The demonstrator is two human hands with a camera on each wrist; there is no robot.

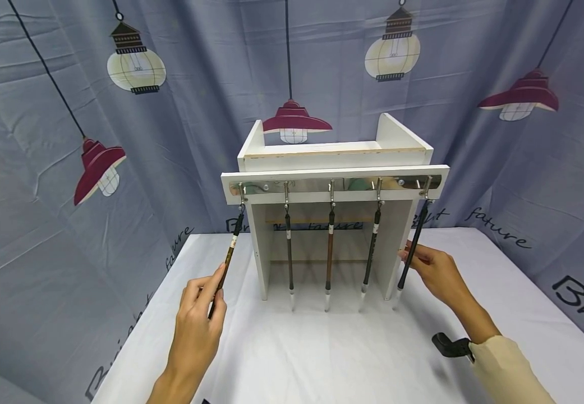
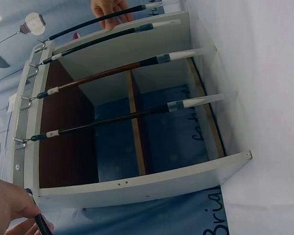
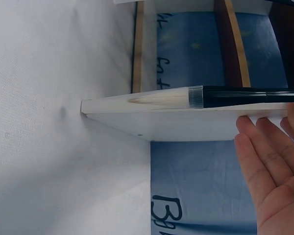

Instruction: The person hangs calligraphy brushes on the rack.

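Observation:
My left hand [image 1: 196, 322] pinches the lower part of a dark calligraphy brush [image 1: 231, 244] with a white label. That brush leans toward me, its upper end right at the leftmost hook [image 1: 242, 192] of the white wooden rack [image 1: 342, 160]; its bristles are hidden by the hand. On the other side, my right hand [image 1: 438, 275] reaches behind the rightmost black brush [image 1: 414, 247]. Its straight fingers [image 3: 269, 156] touch the rack's right side panel [image 3: 191, 122] near the front edge. The right wrist view shows this brush's pale bristles [image 3: 161, 98] pointing down toward the table.
Three more brushes hang between the hands, one with a brown handle [image 1: 330, 252]. The rack stands on a white-covered table [image 1: 281, 359]. Behind hangs a grey-blue curtain [image 1: 196, 112] printed with lamps. A black wrist mount [image 1: 450, 345] sits by the right sleeve.

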